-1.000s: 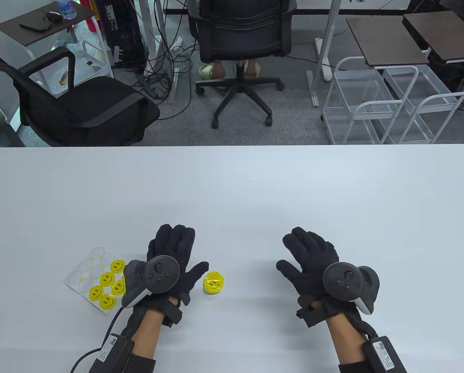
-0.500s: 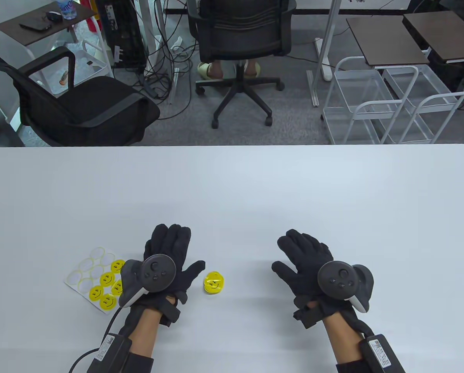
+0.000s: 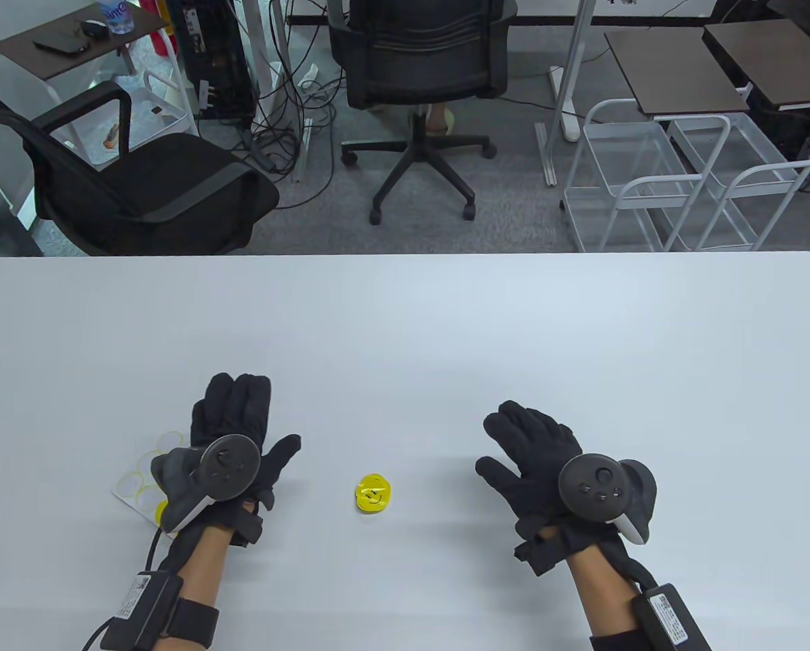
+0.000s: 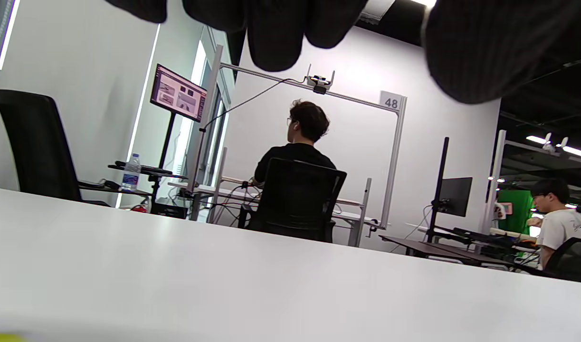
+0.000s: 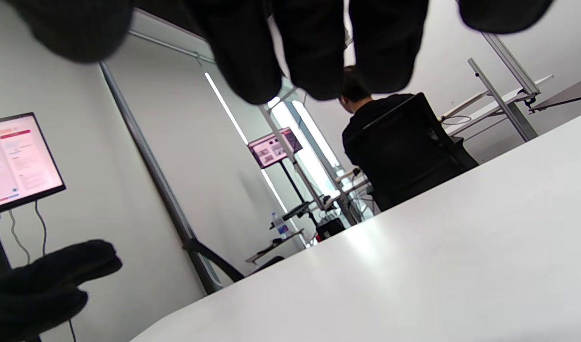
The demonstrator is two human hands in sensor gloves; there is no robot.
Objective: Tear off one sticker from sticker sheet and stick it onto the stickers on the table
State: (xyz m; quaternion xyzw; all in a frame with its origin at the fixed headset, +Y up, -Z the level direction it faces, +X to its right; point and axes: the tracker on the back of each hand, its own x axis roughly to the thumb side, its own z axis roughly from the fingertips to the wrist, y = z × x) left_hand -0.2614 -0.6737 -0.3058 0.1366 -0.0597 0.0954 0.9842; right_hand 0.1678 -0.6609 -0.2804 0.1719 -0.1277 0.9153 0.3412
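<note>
While both hands are over the white tabletop (image 3: pixel 445 325) near its front edge, neither one holds anything. The left hand (image 3: pixel 232 434) has its fingers stretched out flat and close together, with the thumb sticking out to the side. It is above the sticker sheet (image 3: pixel 137 485), toward the front left corner, and it hides most of the sheet. Only a few empty white circles and a bit of yellow peek out at the hand's left side. I cannot tell if the hand touches the sheet. The black tracker (image 3: pixel 225 468) sits on the back of this hand.

The right hand (image 3: pixel 537 454) is open too, with its fingers spread a little. It is toward the front right, well apart from the other hand.

Between the two hands, nearer the left one, lies a small pile of yellow smiley stickers (image 3: pixel 373 494). Nothing touches it.

Past the far edge stands a black office chair (image 3: pixel 421 74).
</note>
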